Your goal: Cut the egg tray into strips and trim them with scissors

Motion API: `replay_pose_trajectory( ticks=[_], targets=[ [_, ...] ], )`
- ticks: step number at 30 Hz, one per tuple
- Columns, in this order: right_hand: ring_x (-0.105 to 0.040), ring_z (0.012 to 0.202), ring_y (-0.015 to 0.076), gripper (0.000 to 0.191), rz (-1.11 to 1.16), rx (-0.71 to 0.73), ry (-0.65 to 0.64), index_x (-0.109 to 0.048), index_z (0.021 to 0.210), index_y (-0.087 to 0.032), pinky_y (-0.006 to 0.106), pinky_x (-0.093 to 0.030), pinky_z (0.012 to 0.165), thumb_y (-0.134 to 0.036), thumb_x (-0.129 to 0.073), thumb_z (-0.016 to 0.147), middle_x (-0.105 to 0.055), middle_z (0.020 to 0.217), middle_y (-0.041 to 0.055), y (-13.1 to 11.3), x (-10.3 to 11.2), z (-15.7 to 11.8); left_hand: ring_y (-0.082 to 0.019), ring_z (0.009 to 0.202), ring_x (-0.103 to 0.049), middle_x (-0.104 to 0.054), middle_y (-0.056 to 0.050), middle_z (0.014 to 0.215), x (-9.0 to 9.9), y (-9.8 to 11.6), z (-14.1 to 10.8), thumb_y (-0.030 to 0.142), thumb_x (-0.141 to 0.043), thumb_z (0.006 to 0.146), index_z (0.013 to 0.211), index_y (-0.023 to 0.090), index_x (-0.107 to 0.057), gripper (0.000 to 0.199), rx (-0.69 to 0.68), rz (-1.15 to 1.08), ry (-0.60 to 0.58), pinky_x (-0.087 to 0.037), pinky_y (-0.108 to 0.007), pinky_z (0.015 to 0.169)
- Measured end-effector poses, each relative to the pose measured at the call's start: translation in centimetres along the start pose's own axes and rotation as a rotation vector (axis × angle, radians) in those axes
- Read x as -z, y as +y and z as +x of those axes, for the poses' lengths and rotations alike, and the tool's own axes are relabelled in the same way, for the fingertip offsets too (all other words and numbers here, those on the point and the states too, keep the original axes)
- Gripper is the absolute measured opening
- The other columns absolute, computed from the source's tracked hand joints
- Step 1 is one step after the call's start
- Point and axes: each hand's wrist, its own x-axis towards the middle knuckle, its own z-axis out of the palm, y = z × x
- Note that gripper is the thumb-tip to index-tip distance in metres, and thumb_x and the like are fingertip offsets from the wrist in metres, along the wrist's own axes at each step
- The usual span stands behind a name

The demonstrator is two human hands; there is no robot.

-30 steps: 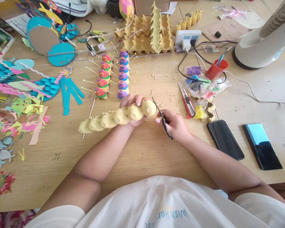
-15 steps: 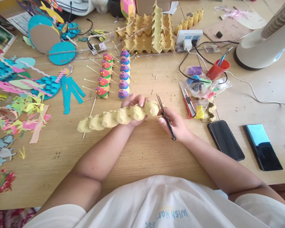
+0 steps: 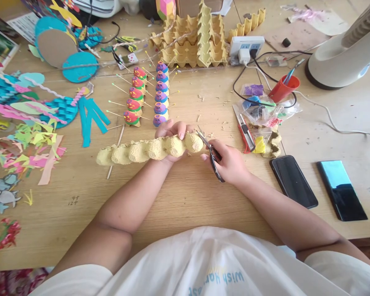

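Note:
A pale yellow egg carton strip [image 3: 138, 151], a row of several domed cups, is held cups-up above the table. My left hand [image 3: 172, 133] grips it near its right end, fingers over the far edge and palm beneath. My right hand [image 3: 230, 161] is closed on the black handles of a pair of scissors [image 3: 214, 160]. The scissor blades meet the far right edge of the end cup; whether they bite into the card I cannot tell. Just beyond stand two rows of painted carton cups, one red and green [image 3: 135, 94], one purple and blue [image 3: 161, 96], with pins sticking out.
Egg trays [image 3: 180, 53] lie at the back beside a power strip [image 3: 246, 46]. To the right are a box cutter [image 3: 246, 132], a red cup [image 3: 284, 89], two phones [image 3: 293, 181] and a white lamp base [image 3: 336, 61]. Paper scraps [image 3: 31, 144] cover the left. Small carton bits lie mid-table.
The strip has shifted slightly left and levelled a little. The scissors have turned, their handles have spread apart, and their tips have moved left onto the end cup's edge.

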Motion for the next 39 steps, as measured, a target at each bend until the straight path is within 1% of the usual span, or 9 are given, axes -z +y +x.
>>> replay_pose_trajectory(
  ticks=[7, 11, 17, 20, 22, 24, 30, 35, 39],
  targets=[
    [-0.053, 0.062, 0.0172, 0.048, 0.014, -0.031, -0.024, -0.066, 0.103, -0.024, 0.028, -0.030, 0.060, -0.070, -0.054, 0.097, -0.061, 0.068, -0.0005, 0.1, 0.1, 0.2, -0.018, 0.054, -0.053, -0.044, -0.004, 0.061, 0.3, 0.1, 0.1, 0.063, -0.025, 0.105, 0.056, 0.023, -0.032, 0.063, -0.009, -0.035, 0.025, -0.051, -0.033, 0.058],
    [-0.050, 0.060, 0.0149, 0.046, 0.042, -0.010, -0.044, -0.064, 0.093, -0.024, 0.028, -0.029, 0.060, -0.069, -0.055, 0.097, -0.059, 0.067, -0.0017, 0.3, 0.2, 0.3, -0.018, 0.052, -0.051, -0.045, -0.004, 0.062, 0.4, 0.2, 0.1, 0.062, -0.026, 0.105, 0.056, 0.024, -0.034, 0.063, -0.017, -0.031, -0.002, -0.050, -0.034, 0.056],
    [-0.045, 0.059, 0.0130, 0.051, 0.127, -0.013, -0.051, -0.059, 0.085, -0.023, 0.028, -0.027, 0.060, -0.073, -0.057, 0.095, -0.053, 0.065, -0.0030, 0.5, 0.1, 0.5, -0.018, 0.056, -0.053, -0.044, -0.003, 0.061, 0.2, 0.3, 0.0, 0.065, -0.024, 0.106, 0.058, 0.024, -0.034, 0.064, 0.006, -0.011, 0.064, -0.053, -0.034, 0.060],
    [-0.044, 0.061, 0.0130, 0.054, 0.187, -0.006, -0.055, -0.058, 0.083, -0.023, 0.028, -0.027, 0.060, -0.076, -0.058, 0.094, -0.051, 0.066, -0.0029, 0.8, -0.1, 0.7, -0.019, 0.055, -0.052, -0.044, -0.005, 0.059, 0.0, 0.3, 0.0, 0.057, -0.021, 0.107, 0.056, 0.024, -0.035, 0.063, -0.026, -0.045, -0.006, -0.050, -0.034, 0.053],
    [-0.044, 0.062, 0.0131, 0.054, 0.211, -0.005, -0.042, -0.059, 0.084, -0.022, 0.028, -0.028, 0.061, -0.076, -0.059, 0.094, -0.051, 0.067, -0.0028, 1.1, -0.3, 0.8, -0.019, 0.055, -0.053, -0.046, -0.006, 0.060, -0.1, 0.3, -0.1, 0.053, -0.021, 0.107, 0.053, 0.024, -0.036, 0.063, -0.041, -0.035, -0.081, -0.048, -0.033, 0.051],
    [-0.044, 0.062, 0.0132, 0.053, 0.233, -0.002, -0.019, -0.061, 0.086, -0.022, 0.027, -0.029, 0.061, -0.075, -0.061, 0.094, -0.052, 0.067, -0.0028, 1.3, -0.4, 0.8, -0.019, 0.055, -0.055, -0.047, -0.006, 0.061, 0.1, 0.2, 0.0, 0.055, -0.025, 0.106, 0.052, 0.024, -0.038, 0.064, -0.029, -0.023, -0.103, -0.049, -0.034, 0.052],
    [-0.045, 0.063, 0.0132, 0.051, 0.277, 0.052, -0.080, -0.060, 0.092, -0.022, 0.026, -0.030, 0.061, -0.073, -0.062, 0.094, -0.053, 0.069, -0.0035, 0.8, -0.2, 0.3, -0.022, 0.056, -0.060, -0.050, -0.005, 0.059, 0.8, 0.1, 0.2, 0.069, -0.038, 0.100, 0.055, 0.025, -0.041, 0.064, 0.069, -0.024, 0.030, -0.053, -0.036, 0.054],
    [-0.050, 0.065, 0.0145, 0.050, 0.256, 0.030, -0.088, -0.059, 0.095, -0.023, 0.026, -0.033, 0.063, -0.073, -0.060, 0.094, -0.057, 0.071, -0.0026, 0.2, 0.3, 0.1, -0.021, 0.056, -0.061, -0.054, -0.008, 0.062, 0.7, 0.3, 0.2, 0.060, -0.026, 0.104, 0.051, 0.023, -0.036, 0.065, 0.005, 0.037, -0.149, -0.053, -0.036, 0.055],
    [-0.054, 0.064, 0.0171, 0.052, 0.115, 0.011, -0.103, -0.061, 0.100, -0.024, 0.028, -0.031, 0.062, -0.076, -0.056, 0.093, -0.060, 0.070, -0.0015, -0.3, 0.4, -0.1, -0.022, 0.056, -0.061, -0.050, -0.007, 0.060, 0.6, 0.5, 0.1, 0.066, -0.030, 0.102, 0.051, 0.024, -0.033, 0.066, 0.015, 0.075, -0.142, -0.054, -0.036, 0.056]
  ],
)
